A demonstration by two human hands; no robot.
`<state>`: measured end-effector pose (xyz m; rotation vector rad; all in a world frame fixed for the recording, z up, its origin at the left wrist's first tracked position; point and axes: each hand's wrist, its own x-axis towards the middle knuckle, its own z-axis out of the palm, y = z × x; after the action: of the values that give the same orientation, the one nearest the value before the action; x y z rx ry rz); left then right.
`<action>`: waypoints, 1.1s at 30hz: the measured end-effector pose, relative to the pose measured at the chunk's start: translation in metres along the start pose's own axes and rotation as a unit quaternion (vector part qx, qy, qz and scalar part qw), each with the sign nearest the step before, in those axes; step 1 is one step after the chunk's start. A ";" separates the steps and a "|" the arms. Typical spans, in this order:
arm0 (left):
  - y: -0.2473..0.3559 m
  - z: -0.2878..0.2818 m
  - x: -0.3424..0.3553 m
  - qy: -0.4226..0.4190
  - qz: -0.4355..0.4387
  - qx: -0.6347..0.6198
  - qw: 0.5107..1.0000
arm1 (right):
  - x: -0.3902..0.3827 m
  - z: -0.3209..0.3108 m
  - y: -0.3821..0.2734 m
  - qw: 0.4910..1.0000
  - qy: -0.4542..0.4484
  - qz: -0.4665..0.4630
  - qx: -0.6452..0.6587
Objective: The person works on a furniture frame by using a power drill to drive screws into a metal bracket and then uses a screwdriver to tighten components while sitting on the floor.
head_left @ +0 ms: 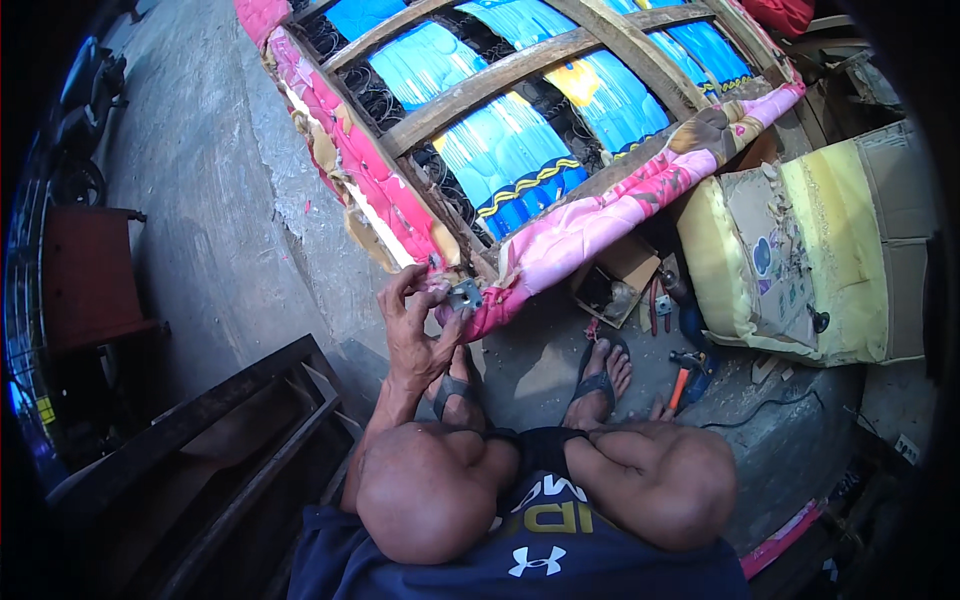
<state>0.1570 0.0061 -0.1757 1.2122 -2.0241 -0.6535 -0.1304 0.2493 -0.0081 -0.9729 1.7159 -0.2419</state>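
Note:
At the near corner of an upturned wooden frame (520, 72) edged in pink fabric, my left hand (412, 325) pinches a small grey metal plate (465, 296). The plate has a dark hole in it and lies against the corner's wood and pink fabric (610, 212). Of my right hand (660, 411), only fingertips show beyond my right knee, beside the handle end of a hammer (681, 385) with an orange grip. Whether those fingers hold the hammer is hidden.
Right of the frame stands a yellow foam-covered piece (835, 250). An open cardboard box (618, 280), red-handled pliers (655, 305) and a dark cable (765, 402) lie on the floor. A dark wooden frame (230, 420) leans at left; a reddish-brown cabinet (95, 275) stands beyond.

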 end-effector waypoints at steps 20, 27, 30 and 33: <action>-0.003 0.006 -0.007 -0.007 0.019 0.025 0.999 | 0.005 0.016 -0.018 0.997 0.078 -0.022 -0.007; 0.000 -0.008 -0.005 -0.016 0.025 0.055 0.998 | -0.004 -0.003 -0.077 0.967 0.156 -0.157 -0.123; -0.002 -0.022 -0.001 -0.067 0.019 0.033 0.997 | 0.000 -0.022 -0.116 0.936 0.143 -0.213 -0.240; 0.004 -0.032 0.009 -0.097 0.001 0.024 0.995 | 0.007 -0.034 -0.158 0.902 0.138 -0.221 -0.344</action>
<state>0.1759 -0.0021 -0.1497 1.2139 -2.2113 -0.7504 -0.0845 0.1322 0.0940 -1.9378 1.8506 -0.0551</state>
